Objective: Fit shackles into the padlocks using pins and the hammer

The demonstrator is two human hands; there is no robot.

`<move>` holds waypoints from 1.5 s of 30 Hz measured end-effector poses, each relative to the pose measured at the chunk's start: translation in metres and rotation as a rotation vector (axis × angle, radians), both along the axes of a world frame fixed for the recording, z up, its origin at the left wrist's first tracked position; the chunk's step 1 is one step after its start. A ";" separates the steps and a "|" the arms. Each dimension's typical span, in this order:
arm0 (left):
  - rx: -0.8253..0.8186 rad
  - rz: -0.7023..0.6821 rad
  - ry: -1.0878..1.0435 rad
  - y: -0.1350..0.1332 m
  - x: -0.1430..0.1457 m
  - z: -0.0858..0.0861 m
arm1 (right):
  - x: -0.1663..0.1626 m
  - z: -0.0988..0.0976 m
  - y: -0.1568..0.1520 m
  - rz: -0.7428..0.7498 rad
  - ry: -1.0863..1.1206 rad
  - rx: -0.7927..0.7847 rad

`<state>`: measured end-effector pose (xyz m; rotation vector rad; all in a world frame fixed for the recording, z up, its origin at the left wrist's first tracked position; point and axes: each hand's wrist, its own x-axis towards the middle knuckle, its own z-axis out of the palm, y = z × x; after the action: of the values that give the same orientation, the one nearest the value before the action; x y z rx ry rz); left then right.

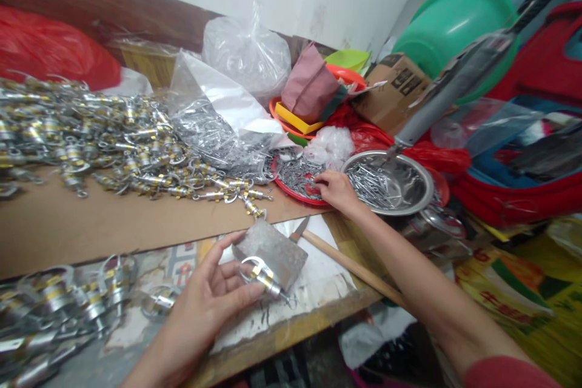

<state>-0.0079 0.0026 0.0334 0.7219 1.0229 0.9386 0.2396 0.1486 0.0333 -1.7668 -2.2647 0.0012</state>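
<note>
My left hand (207, 300) lies palm up near the table's front edge, its fingers curled around a small silver and gold metal clasp with a ring (261, 274). The clasp rests against a grey metal block (273, 250). My right hand (335, 190) reaches forward into a red plate (291, 189) of small metal pieces, fingers bent down and pinching among them; what they hold is hidden. Beside that plate sits a steel bowl (416, 200) holding thin metal pins.
A big heap of finished clasps (104, 139) covers the cardboard sheet (91, 224) at the left, and more lie at the lower left (54, 309). A hammer with a wooden handle (345, 262) lies by the block. Plastic bags, a cardboard box and green basins crowd the back.
</note>
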 end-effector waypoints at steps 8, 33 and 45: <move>0.005 0.009 -0.017 0.000 0.000 -0.002 | -0.076 -0.002 -0.117 0.496 0.579 0.159; 0.018 0.034 0.022 0.000 -0.001 -0.007 | -0.002 -0.022 -0.134 -0.040 0.041 -0.043; 0.036 -0.002 0.012 0.000 -0.002 -0.006 | -0.030 0.025 -0.167 0.305 0.269 0.135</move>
<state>-0.0095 0.0023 0.0274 0.7590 1.0176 0.9542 0.2095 -0.0183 0.0583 -1.2580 -2.2511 0.1339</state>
